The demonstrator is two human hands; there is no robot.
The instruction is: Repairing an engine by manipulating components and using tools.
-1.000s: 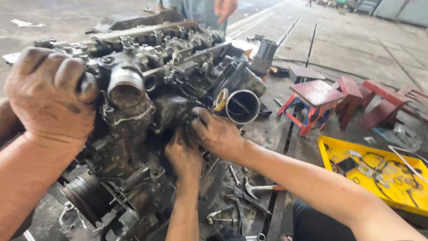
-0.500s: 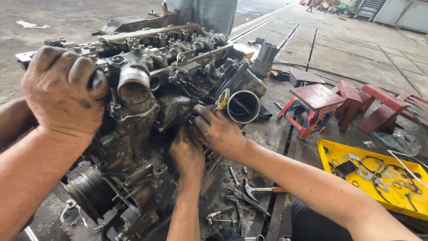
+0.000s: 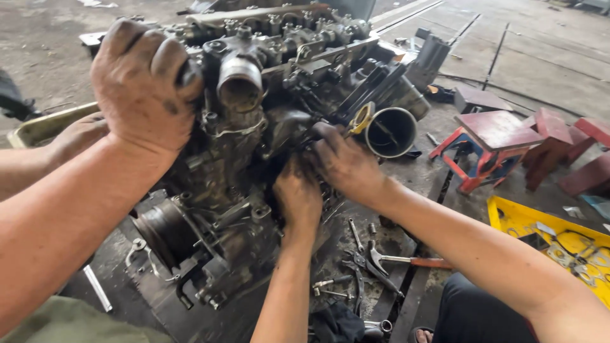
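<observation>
On the engine (image 3: pixel 254 159), right hand (image 3: pixel 298 197) (fingertips hidden) rests.

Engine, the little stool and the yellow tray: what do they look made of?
Engine: cast metal, dull grey under black oily grime, with bolted-on parts. Stool: probably wood, painted red and blue, the paint worn and scuffed. Tray: glossy yellow, likely plastic, though painted sheet metal is possible.
</observation>
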